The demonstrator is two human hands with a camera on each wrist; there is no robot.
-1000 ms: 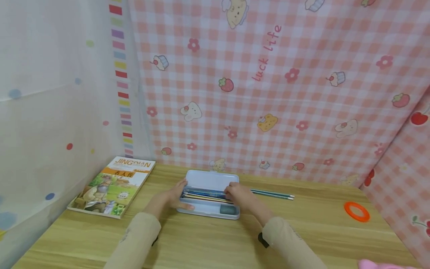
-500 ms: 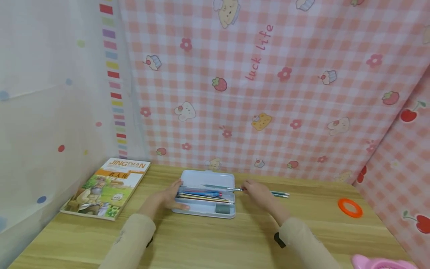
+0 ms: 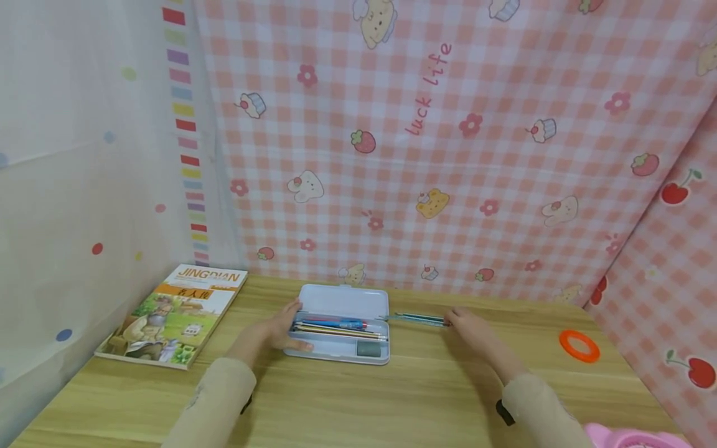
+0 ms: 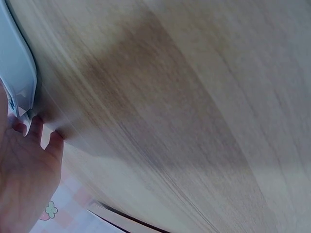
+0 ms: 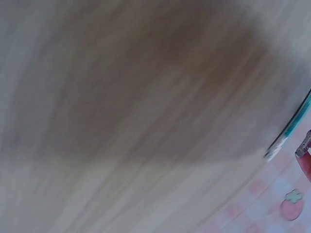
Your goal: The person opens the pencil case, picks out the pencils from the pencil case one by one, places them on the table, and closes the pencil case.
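A white pencil case [image 3: 336, 359] lies open on the table with its lid [image 3: 343, 300] folded back. Inside are a blue pen [image 3: 336, 323], several pencils [image 3: 342, 331] and a dark green eraser [image 3: 368, 348]. My left hand [image 3: 277, 331] grips the case's left end, thumb over the front and fingers at the side; in the left wrist view its fingertips reach the case's edge. To the right of the case, my right hand [image 3: 470, 328] pinches the eraser end of a green pencil [image 3: 414, 319]. It lies along other green pencils [image 5: 295, 121] on the table, partly overlapping them.
A magazine [image 3: 176, 314] lies at the table's left. An orange ring [image 3: 579, 346] lies to the right, and a pink object [image 3: 633, 437] shows at the front right edge. A pink checked cloth [image 3: 392, 186] hangs behind the table.
My right hand has drawn a green pencil out of the case and carried it right, to the pencils on the table. The left hand has stayed at the case's left end.
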